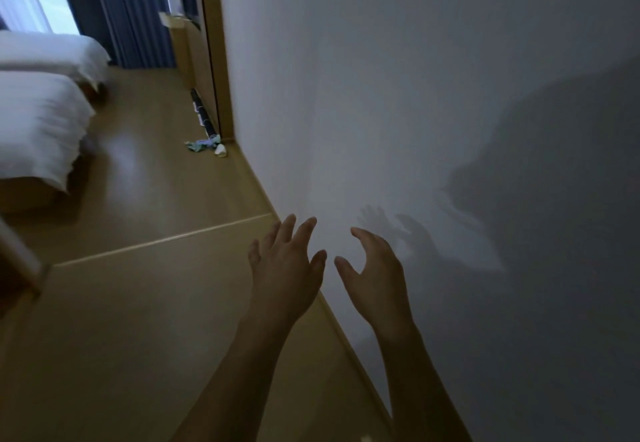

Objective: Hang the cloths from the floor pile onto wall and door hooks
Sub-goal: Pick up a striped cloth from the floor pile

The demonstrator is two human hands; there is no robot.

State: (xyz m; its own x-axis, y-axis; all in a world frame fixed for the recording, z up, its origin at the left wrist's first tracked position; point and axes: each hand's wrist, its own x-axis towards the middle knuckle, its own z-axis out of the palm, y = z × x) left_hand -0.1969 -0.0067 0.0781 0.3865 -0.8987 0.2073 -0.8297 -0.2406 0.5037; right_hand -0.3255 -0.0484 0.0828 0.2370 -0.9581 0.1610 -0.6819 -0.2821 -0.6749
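Fingers point(304, 230) of both hands spread, holding nothing, apparently reaching for the cloth pile point(204, 144) at the floor's wall edge.

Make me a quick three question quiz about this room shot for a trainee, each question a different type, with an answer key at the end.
1. True or false: the left hand holds a cloth.
2. Multiple choice: where does the cloth pile lie? A) on the bed B) on the floor by the foot of the door frame C) hung on the wall
3. Fill in: the right hand is held out with its fingers loosely spread in front of the ____.

Key: 1 false, both hands hold nothing; 2 B; 3 wall.
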